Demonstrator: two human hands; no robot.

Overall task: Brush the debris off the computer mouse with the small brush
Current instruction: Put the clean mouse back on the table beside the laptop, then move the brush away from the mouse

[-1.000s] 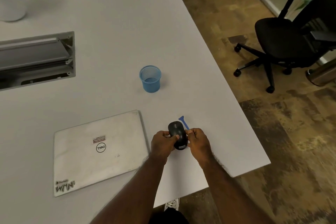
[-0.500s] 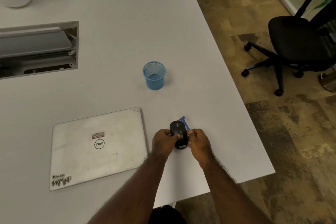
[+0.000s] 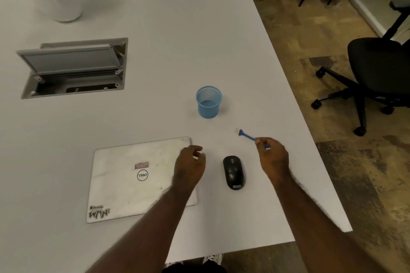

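Mouse point(image 3: 234, 172) now released on table; right hand point(image 3: 274, 157) pinching half-hidden brush point(image 3: 246, 135), left hand point(image 3: 190, 166) loosely curled, empty.

1. A black computer mouse point(image 3: 233, 172) lies flat on the white table point(image 3: 168, 29), lower centre of the frame, with no hand touching it.
2. The right hand point(image 3: 274, 158), right of the mouse, pinches a small blue brush point(image 3: 250, 137); its head points to the upper left.
3. The left hand point(image 3: 189, 167), loosely curled and empty, sits over the right edge of a closed laptop point(image 3: 133, 179).
4. A blue mesh cup point(image 3: 208, 102) stands upright above the mouse, well apart.
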